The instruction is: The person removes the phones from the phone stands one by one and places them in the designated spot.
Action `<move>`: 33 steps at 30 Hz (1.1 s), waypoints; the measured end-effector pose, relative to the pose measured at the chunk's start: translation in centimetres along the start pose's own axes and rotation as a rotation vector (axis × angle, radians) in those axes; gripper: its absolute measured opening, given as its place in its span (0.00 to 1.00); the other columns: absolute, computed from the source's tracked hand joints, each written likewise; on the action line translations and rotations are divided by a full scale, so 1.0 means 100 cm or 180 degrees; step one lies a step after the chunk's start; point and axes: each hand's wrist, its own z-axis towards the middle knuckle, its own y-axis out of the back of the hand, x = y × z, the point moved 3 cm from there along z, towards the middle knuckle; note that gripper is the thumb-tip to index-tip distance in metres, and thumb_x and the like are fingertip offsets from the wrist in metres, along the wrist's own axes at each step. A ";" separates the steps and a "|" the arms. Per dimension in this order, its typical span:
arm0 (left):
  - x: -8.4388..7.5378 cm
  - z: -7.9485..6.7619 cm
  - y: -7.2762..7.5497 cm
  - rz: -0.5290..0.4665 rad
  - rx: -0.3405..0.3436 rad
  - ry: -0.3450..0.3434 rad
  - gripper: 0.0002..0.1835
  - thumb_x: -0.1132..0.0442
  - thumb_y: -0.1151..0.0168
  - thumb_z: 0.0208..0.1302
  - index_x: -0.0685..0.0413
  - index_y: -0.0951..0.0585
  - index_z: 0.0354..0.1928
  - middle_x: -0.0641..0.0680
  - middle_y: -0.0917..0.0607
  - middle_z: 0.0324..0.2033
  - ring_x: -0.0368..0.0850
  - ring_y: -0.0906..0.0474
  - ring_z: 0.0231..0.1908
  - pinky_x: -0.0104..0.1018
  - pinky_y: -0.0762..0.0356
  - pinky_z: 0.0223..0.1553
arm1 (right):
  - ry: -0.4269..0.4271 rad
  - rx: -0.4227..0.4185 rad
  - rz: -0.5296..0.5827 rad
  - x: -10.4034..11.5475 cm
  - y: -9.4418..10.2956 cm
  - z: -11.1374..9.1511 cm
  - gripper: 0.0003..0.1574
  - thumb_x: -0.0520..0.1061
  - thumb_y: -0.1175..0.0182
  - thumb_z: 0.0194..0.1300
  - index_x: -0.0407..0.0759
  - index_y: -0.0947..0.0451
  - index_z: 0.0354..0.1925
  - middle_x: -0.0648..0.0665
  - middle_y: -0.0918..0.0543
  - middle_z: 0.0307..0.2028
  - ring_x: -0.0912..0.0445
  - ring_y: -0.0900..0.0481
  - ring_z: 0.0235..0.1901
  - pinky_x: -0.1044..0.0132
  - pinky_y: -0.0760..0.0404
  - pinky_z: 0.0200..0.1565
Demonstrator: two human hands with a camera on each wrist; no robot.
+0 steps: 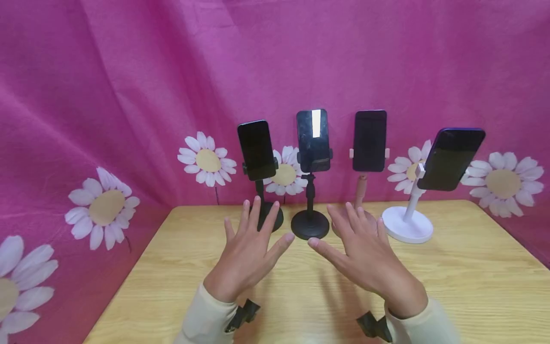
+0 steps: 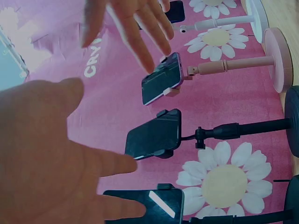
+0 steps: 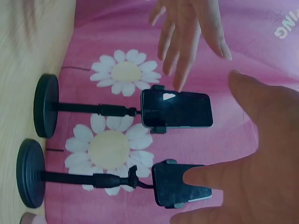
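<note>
My left hand (image 1: 249, 255) is held over the table with its fingers spread and nothing in it. The right hand (image 1: 367, 258) mirrors it, fingers spread, also holding nothing. Beyond the left fingers, a dark smartphone (image 1: 258, 150) leans slightly in a black phone stand (image 1: 277, 220) whose base is partly hidden by that hand. Between the hands, farther back, a second smartphone (image 1: 307, 143) with a bright reflection sits in another black stand (image 1: 310, 224). Behind the right fingers, a third smartphone (image 1: 369, 141) is clamped in a pink stand (image 1: 361, 188), its base partly covered.
At the right, a tilted smartphone (image 1: 451, 160) is clamped in a white stand (image 1: 407, 229). The stands line the back of a wooden table (image 1: 172, 277). A pink curtain (image 1: 266, 62) with white daisies hangs behind and to the left.
</note>
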 end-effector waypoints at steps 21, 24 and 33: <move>0.044 0.044 0.011 -0.1893 -0.1501 0.0054 0.33 0.40 0.64 0.74 0.49 0.44 0.74 0.56 0.37 0.68 0.53 0.38 0.65 0.60 0.35 0.61 | 0.0619 -0.0148 0.1837 0.018 -0.026 0.059 0.33 0.62 0.64 0.75 0.57 0.46 0.74 0.48 0.43 0.72 0.47 0.47 0.71 0.35 0.43 0.64; 0.047 0.052 0.011 -0.2101 -0.1537 0.0120 0.33 0.38 0.67 0.74 0.44 0.44 0.74 0.54 0.39 0.69 0.52 0.40 0.66 0.61 0.37 0.62 | 0.0696 -0.0137 0.2124 0.021 -0.028 0.070 0.34 0.63 0.68 0.76 0.57 0.48 0.74 0.49 0.46 0.73 0.48 0.51 0.73 0.37 0.47 0.66; 0.060 0.072 0.004 -0.2955 -0.1463 0.0257 0.33 0.35 0.71 0.72 0.37 0.44 0.74 0.51 0.42 0.72 0.51 0.43 0.69 0.53 0.41 0.67 | 0.0831 -0.0144 0.3008 0.022 -0.038 0.105 0.43 0.69 0.77 0.73 0.50 0.50 0.75 0.45 0.47 0.74 0.45 0.49 0.72 0.32 0.58 0.66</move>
